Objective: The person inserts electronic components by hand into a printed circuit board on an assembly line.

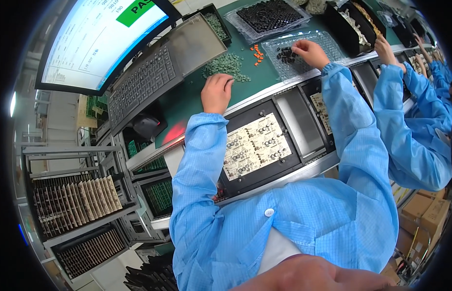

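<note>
My left hand (pixel 217 93) hovers at the near edge of a loose pile of small green disc-like parts (pixel 231 67), fingers curled together; what they hold, if anything, is hidden. My right hand (pixel 311 53) is over a clear plastic tray (pixel 328 43), its fingertips bent together beside a cluster of small black components (pixel 286 55). Whatever sits between those fingertips is too small to name. Below and between my arms, a pale circuit board panel (pixel 257 145) with several round dark parts lies in a black carrier frame (pixel 284 167) on the rail.
Small orange parts (pixel 258 55) lie between the pile and the tray. A tray of black components (pixel 272 18) stands behind. At left are a monitor (pixel 104 43), keyboard (pixel 143 80), mouse (pixel 147 125) and board racks (pixel 78 199). Co-workers' blue sleeves (pixel 405 126) are close at right.
</note>
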Available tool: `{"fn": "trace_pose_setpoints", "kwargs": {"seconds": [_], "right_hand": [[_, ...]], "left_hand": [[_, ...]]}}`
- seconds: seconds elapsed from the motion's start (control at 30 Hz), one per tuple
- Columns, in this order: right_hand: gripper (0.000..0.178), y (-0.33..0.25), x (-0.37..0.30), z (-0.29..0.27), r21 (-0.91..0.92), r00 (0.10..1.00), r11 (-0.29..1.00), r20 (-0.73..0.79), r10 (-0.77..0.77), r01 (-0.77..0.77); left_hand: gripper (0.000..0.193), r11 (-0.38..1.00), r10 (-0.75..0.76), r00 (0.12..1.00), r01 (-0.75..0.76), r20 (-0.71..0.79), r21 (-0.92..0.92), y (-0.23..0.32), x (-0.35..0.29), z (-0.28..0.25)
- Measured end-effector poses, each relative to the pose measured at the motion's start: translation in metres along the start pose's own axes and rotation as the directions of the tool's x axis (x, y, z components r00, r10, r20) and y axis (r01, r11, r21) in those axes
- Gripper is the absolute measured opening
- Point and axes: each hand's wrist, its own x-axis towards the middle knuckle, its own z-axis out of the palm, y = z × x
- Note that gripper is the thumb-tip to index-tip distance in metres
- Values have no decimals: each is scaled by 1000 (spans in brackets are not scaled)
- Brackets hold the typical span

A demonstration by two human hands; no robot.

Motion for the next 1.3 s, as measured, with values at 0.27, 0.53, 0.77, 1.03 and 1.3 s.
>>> {"fn": "trace_pose_setpoints", "kwargs": {"seconds": [0.27,0.53,0.77,1.03,1.3], "right_hand": [[27,-10,-13,3,-135,993,988,101,-56,70],[47,36,-1,-64,-587,938,798,-336,-86,-137],[62,84,-13,-75,-669,923,663,-374,90,-336],[40,133,-14,-125,-8,927,981,-330,180,-193],[32,41,0,-159,74,970,997,-238,54,-38]], "left_hand": [[11,999,-35,999,35,30,4,1,1,-7],[17,973,146,989,-141,-16,183,24,15,-15],[51,891,-349,852,431,391,-144,82,42,78],[57,462,-466,621,778,631,-426,75,74,128],[54,295,-480,598,799,642,-525,84,97,84]]}}
